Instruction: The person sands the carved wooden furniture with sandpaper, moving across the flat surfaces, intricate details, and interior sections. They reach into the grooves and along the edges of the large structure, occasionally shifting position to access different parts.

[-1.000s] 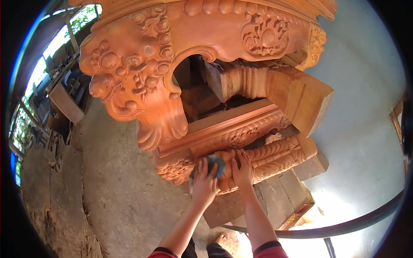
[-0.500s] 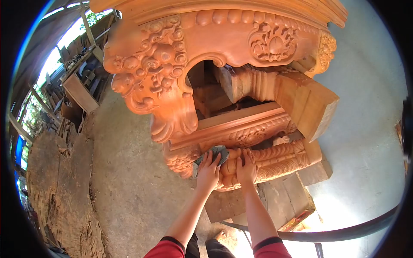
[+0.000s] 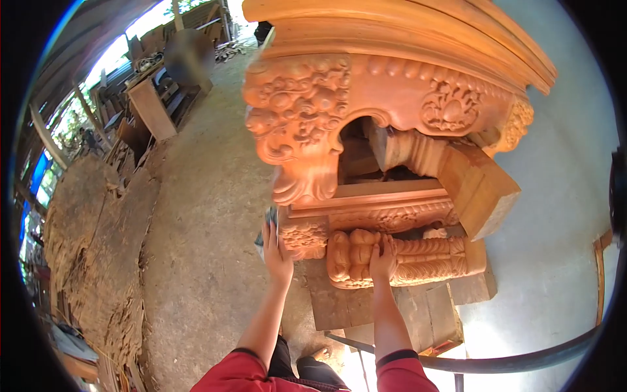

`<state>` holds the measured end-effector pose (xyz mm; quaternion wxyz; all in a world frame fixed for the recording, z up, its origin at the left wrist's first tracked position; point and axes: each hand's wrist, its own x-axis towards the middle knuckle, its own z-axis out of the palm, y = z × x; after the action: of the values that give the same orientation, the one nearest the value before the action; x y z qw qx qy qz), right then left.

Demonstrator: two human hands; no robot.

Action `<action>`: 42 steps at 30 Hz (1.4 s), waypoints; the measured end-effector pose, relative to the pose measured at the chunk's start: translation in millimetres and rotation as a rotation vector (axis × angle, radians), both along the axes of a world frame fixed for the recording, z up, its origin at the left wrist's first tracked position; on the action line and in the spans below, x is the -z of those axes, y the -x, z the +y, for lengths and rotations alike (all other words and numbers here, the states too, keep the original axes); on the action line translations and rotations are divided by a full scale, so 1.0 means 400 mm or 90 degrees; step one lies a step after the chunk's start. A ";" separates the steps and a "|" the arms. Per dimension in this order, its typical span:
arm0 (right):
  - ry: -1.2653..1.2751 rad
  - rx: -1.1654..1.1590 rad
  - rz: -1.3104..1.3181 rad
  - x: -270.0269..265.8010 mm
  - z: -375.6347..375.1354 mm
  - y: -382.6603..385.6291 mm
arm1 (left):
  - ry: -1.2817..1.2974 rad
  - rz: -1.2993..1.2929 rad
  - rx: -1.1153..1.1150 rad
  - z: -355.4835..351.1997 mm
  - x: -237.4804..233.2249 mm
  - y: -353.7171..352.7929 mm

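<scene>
My left hand (image 3: 277, 259) holds a grey-green folded sheet (image 3: 271, 216), which looks like sandpaper, at the left end of the carved wooden base (image 3: 305, 240). Part of the sheet is hidden behind the fingers. My right hand (image 3: 384, 260) grips the top of a carved wooden leg (image 3: 428, 260) that lies on its side, its rounded, bulging end pointing left. Behind both hands stands a large orange-brown altar-like piece (image 3: 405, 85) with scrollwork, a carved medallion and a stout curled foot.
Under the carved leg are wooden boards (image 3: 411, 304). A thick squared block (image 3: 480, 189) leans at the right of the furniture. A dark curved bar (image 3: 509, 359) crosses the lower right. A rough timber slab (image 3: 98, 261) and scrap wood (image 3: 151, 108) lie at the left.
My left hand has moved left with the sheet, off the carved leg to the base's left end. The right hand stays on the leg. The view has shifted left.
</scene>
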<state>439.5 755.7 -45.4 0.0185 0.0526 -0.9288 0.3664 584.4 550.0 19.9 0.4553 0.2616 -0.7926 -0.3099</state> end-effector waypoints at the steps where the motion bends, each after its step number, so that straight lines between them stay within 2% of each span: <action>1: 0.007 0.003 0.004 0.005 -0.001 0.002 | 0.001 0.002 -0.009 -0.038 0.029 0.046; 4: 0.013 0.009 0.012 0.009 -0.007 0.002 | 0.010 -0.063 -0.003 -0.079 0.113 0.117; 6: 0.008 0.018 -0.003 -0.002 -0.006 -0.001 | 0.165 -0.161 -0.048 -0.060 0.128 0.111; 8: 0.009 0.010 0.011 0.007 -0.004 0.002 | 0.124 -0.164 -0.028 -0.059 0.138 0.077; 10: 0.017 -0.001 0.026 0.013 -0.006 0.008 | 0.140 -0.158 0.075 -0.085 0.142 0.046; 11: 0.020 0.003 0.026 0.012 -0.005 0.007 | 0.053 -0.141 0.088 -0.104 0.124 0.058; 12: 0.024 0.008 0.027 0.012 -0.006 0.006 | 0.050 -0.142 0.082 -0.141 0.120 0.078; 14: 0.030 0.001 0.029 0.011 -0.009 0.006 | -0.208 -0.110 0.190 -0.212 0.125 0.107; 17: 0.033 0.003 0.034 0.020 -0.004 0.009 | -0.264 -0.097 0.252 -0.233 0.111 0.098; 18: 0.027 0.004 0.035 0.026 -0.004 0.011 | -0.263 -0.095 0.251 -0.229 0.104 0.086; 20: 0.024 0.010 0.027 0.008 -0.013 0.007 | -0.020 -0.168 0.225 -0.196 0.086 0.043; 22: 0.021 0.021 0.015 0.000 -0.011 0.001 | 0.015 -0.180 0.217 -0.170 0.121 0.002; 26: 0.045 0.005 0.051 0.010 -0.010 0.008 | -0.058 -0.120 0.237 -0.203 0.135 0.025; 28: 0.066 0.009 0.051 0.023 -0.006 0.010 | -0.318 -0.120 0.252 -0.226 0.116 0.056; 30: 0.064 0.002 0.065 0.025 -0.006 0.010 | -0.306 -0.156 0.201 -0.187 0.095 0.045; 32: 0.064 -0.001 0.062 0.019 -0.005 0.007 | 0.015 -0.167 0.190 -0.130 0.103 -0.016; 36: 0.037 -0.021 0.048 -0.008 -0.006 -0.004 | -0.163 -0.264 0.387 -0.001 0.136 -0.188; 37: 0.039 -0.023 0.059 -0.024 -0.002 -0.017 | -0.134 -0.245 0.382 0.024 0.120 -0.217; 39: -0.071 -0.022 0.106 -0.050 -0.015 -0.043 | -0.098 -0.211 0.375 0.040 0.070 -0.238; 41: 0.010 -0.214 0.223 -0.101 -0.029 -0.102 | -0.272 -0.420 0.397 0.044 0.031 -0.261; 42: 0.176 -0.317 0.060 -0.123 -0.042 -0.157 | -0.271 -0.415 0.398 0.050 0.013 -0.266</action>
<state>502.5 738.8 3.9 -0.0218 0.2929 -0.8268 0.4797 690.9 569.9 14.7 0.0059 0.1816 -0.8535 -0.4885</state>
